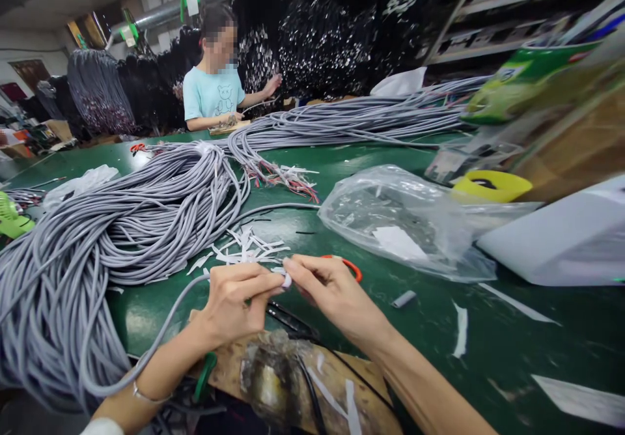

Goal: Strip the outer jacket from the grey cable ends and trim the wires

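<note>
Near the front edge of the table, my left hand [239, 298] is closed around the end part of a grey cable [181, 299], which loops back over my left forearm. A small white piece [286, 280] shows at its fingertips. My right hand [334, 292] meets it there, thumb and finger pinched together at the cable's tip; what they grip is too small to make out. Thin white strips [249, 246] lie in a pile just behind my hands. Partly hidden behind my right hand is an orange handle [354, 269].
A big bundle of grey cables [146, 220] covers the left, with another [351, 116] across the back. A wooden board [234, 366] is below my hands. Right of them lie a clear plastic bag [390, 213] and yellow tape roll [493, 186]. A co-worker [215, 90] sits opposite.
</note>
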### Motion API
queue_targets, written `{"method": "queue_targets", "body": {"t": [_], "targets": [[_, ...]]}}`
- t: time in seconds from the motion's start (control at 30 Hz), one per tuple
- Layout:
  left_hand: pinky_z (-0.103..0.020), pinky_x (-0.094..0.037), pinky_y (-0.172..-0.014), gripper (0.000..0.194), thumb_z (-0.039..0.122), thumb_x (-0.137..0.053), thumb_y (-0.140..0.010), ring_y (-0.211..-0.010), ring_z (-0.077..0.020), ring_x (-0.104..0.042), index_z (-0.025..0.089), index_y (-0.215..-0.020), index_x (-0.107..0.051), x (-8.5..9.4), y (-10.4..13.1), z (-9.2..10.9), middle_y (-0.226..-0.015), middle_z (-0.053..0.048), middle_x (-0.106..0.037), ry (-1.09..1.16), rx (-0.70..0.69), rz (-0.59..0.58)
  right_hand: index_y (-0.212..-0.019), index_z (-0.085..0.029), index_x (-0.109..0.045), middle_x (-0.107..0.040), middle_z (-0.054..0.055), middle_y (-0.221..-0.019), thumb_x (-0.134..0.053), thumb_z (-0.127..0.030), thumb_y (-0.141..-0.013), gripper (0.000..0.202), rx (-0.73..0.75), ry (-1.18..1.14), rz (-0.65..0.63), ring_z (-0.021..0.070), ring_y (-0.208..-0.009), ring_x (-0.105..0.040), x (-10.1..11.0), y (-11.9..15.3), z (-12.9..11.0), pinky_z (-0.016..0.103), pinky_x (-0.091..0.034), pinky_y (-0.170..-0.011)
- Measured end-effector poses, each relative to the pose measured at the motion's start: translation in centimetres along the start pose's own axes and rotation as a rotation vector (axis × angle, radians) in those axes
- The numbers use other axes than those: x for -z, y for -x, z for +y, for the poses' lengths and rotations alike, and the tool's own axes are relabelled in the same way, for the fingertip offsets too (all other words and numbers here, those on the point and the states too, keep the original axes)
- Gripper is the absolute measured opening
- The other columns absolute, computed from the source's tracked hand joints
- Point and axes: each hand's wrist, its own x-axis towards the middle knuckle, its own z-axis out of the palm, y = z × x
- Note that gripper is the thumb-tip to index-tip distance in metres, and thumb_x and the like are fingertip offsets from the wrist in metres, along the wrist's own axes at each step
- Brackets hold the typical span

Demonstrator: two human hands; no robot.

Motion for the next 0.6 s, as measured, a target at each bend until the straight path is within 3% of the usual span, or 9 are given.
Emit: {"method": "queue_targets", "body": {"t": [0.07,0.17,0.27,0.37,0.47,0.6], "targets": [[-0.022,-0.043,-0.056,0.020,0.012,-0.047,-0.081,-0.059,-0.0128,-0.057,0.014,-0.081,-0.067,-0.1,-0.1,0.0,-0.068,-0.007,-0.066,-0.010,0.014,0.080,-0.050,-0.020,-0.029,-0.025,-0.006,-0.047,-0.038,-0.046,-0.084,0.043,-0.011,-0.052,-0.003,0.0069,-0.041,-0.024,-0.1,0.1,0.0,0.022,-0.023,-0.039],[-0.021,-0.039,-0.050,0.021,0.015,-0.046,-0.081,-0.051,-0.0113,-0.051,0.011,-0.077,-0.067,-0.2,-0.4,0.0,-0.058,-0.005,-0.062,0.012,0.102,0.140,-0.058,-0.019,-0.045,-0.038,-0.005,-0.051,-0.043,-0.040,-0.083,0.033,0.066,0.056,0.143,0.0066,-0.040,-0.028,-0.2,0.4,-0.3,0.021,-0.025,-0.038],[-0.020,-0.032,-0.042,0.025,0.019,-0.045,-0.082,-0.043,-0.0088,-0.043,0.009,-0.073,-0.067,-0.2,-0.6,0.1,-0.052,-0.003,-0.058,0.103,0.231,0.052,-0.081,-0.018,-0.059,-0.056,0.000,-0.068,-0.057,-0.029,-0.077,0.013,0.296,0.293,0.288,0.0079,-0.046,-0.041,-0.4,0.7,-0.6,0.021,-0.035,-0.045],[-0.020,-0.032,-0.045,0.028,0.021,-0.044,-0.083,-0.045,-0.0087,-0.043,0.010,-0.072,-0.067,0.0,-0.8,0.1,-0.053,-0.002,-0.058,0.116,0.258,-0.070,-0.077,-0.019,-0.064,-0.060,0.003,-0.071,-0.055,-0.021,-0.078,0.009,0.423,0.375,0.306,0.0113,-0.058,-0.052,-0.3,0.7,-0.7,0.022,-0.040,-0.054],[-0.021,-0.036,-0.052,0.023,0.024,-0.049,-0.081,-0.052,-0.0104,-0.048,0.011,-0.077,-0.067,0.7,-1.0,0.0,-0.060,-0.004,-0.060,0.027,0.238,-0.155,-0.059,-0.018,-0.062,-0.055,0.002,-0.057,-0.053,-0.026,-0.077,0.021,0.239,0.331,0.279,0.0111,-0.051,-0.048,0.4,0.5,-0.6,0.023,-0.036,-0.047],[-0.024,-0.041,-0.063,0.021,0.021,-0.047,-0.081,-0.066,-0.0135,-0.054,0.012,-0.085,-0.066,1.6,-1.3,0.1,-0.073,-0.007,-0.063,0.121,0.150,-0.339,-0.045,-0.017,-0.052,-0.040,-0.003,-0.041,-0.057,-0.047,-0.068,0.038,-0.186,-0.009,-0.111,0.0066,-0.036,-0.029,1.8,0.1,-0.2,0.022,-0.021,-0.036]]}}
